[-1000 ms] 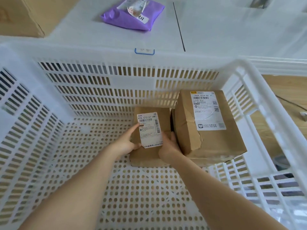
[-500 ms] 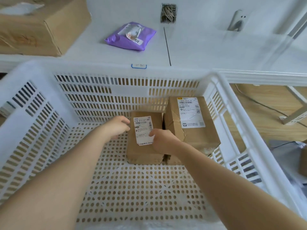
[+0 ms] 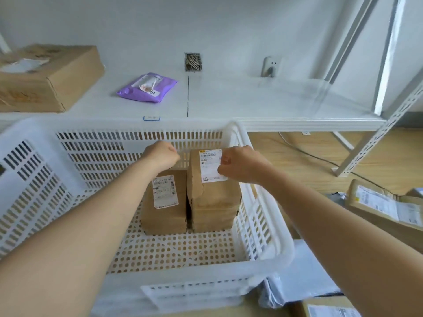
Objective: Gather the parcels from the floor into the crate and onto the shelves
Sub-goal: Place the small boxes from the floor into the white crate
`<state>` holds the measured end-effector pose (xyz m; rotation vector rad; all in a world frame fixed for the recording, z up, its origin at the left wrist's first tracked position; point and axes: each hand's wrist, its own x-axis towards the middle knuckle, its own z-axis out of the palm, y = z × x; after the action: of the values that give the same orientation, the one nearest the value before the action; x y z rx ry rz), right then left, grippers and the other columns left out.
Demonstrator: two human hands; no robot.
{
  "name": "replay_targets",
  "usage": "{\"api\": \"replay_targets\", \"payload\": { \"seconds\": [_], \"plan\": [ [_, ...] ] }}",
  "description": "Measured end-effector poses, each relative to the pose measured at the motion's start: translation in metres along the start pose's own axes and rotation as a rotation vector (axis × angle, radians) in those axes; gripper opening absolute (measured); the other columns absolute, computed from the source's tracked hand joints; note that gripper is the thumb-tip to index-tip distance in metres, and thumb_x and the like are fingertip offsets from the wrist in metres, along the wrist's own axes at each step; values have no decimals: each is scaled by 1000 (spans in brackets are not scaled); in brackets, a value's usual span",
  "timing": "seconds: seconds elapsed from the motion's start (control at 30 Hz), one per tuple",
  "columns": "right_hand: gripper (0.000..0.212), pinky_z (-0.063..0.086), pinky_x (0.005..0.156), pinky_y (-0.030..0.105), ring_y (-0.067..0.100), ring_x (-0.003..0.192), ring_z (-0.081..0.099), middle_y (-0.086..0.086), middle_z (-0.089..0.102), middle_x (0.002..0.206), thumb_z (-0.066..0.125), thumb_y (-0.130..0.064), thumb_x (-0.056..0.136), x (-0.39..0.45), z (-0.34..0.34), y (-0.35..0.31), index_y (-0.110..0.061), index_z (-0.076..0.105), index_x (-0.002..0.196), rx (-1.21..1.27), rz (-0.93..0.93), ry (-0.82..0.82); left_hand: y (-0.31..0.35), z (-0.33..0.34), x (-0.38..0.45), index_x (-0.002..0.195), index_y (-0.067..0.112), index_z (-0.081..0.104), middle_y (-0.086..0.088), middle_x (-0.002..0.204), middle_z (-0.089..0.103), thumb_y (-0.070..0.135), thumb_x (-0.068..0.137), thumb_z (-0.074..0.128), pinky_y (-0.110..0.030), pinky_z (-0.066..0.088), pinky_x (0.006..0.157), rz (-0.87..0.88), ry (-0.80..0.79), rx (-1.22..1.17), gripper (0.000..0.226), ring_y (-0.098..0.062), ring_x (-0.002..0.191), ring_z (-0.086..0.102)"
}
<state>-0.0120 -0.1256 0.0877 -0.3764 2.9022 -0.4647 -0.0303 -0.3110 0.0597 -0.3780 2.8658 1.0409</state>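
Your left hand [image 3: 160, 156] and right hand [image 3: 242, 167] have let go and lifted, fingers curled on nothing; small box [image 3: 164, 202] now sits mid-frame in crate [image 3: 137, 124], beside taller box [image 3: 212, 197]; floor parcels [image 3: 384, 207] lower right remain.

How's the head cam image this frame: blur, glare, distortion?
Head view: the light is soft and even, with no hard shadows. The wide-angle lens bows the crate rim and slants the shelf upright. A smeared patch blurs the shelf top at right. On the small box label only the large digits read. The near crate rim is soft.
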Motion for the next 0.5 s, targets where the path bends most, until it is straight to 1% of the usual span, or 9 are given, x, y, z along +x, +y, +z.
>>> {"api": "replay_targets", "payload": {
  "seconds": [0.07,0.1,0.13,0.17,0.2,0.27,0.4,0.43,0.5],
  "plan": [
    [15,40,65,26,24,77,51,5,55,80,50,-25,83,-14,-18,23,-13,60,82,23,7,45,21,8,-7,78,21,47,2,72,39,9,88,47,-26,38,64,37,20,23,16,-15,62,39],
    [18,40,65,26,24,78,52,5,56,81,50,-25,83,-20,-26,36,-11,62,84,27,17,68,32,12,-11,79,20,48,0,74,42,10,88,48,-26,38,62,58,35,32,14,-17,65,42],
    [19,40,66,27,24,79,52,6,57,80,51,-25,83,-26,-33,49,-10,64,86,31,33,92,42,17,-15,83,20,51,-2,80,48,11,88,49,-26,40,64,71,53,32,11,-20,72,47],
    [19,40,67,27,23,79,51,5,57,81,53,-26,82,-31,-39,63,-11,65,86,36,55,115,53,22,-20,87,20,57,-5,89,55,12,87,50,-28,43,70,75,73,20,10,-23,82,53],
    [18,40,68,26,22,81,51,4,58,82,55,-26,82,-38,-45,77,-13,66,87,40,74,130,64,28,-25,94,21,62,-5,101,60,14,87,52,-28,43,77,76,98,2,15,-25,93,56],
    [14,40,72,26,22,86,52,4,58,88,57,-25,82,-50,-53,106,-15,66,87,52,109,115,86,44,-35,108,20,63,-3,117,62,15,86,52,-27,42,83,110,115,-9,25,-26,107,56],
    [18,46,80,32,27,95,56,9,63,93,58,-21,84,-76,-62,159,-8,68,93,79,178,66,128,84,-57,117,23,58,-1,121,60,17,86,51,-30,45,88,204,39,-6,33,-24,108,57],
    [20,47,81,34,28,95,57,11,64,95,58,-21,85,-83,-62,172,-5,68,94,92,193,56,138,93,-62,118,22,57,-1,121,59,17,86,51,-30,46,88,225,29,7,33,-24,108,56],
    [20,46,78,33,26,88,56,11,63,95,58,-22,87,-95,-62,193,-4,66,93,120,218,20,157,107,-69,119,21,56,-3,119,60,16,85,50,-30,46,86,259,46,32,35,-25,108,56]
  ]
}}
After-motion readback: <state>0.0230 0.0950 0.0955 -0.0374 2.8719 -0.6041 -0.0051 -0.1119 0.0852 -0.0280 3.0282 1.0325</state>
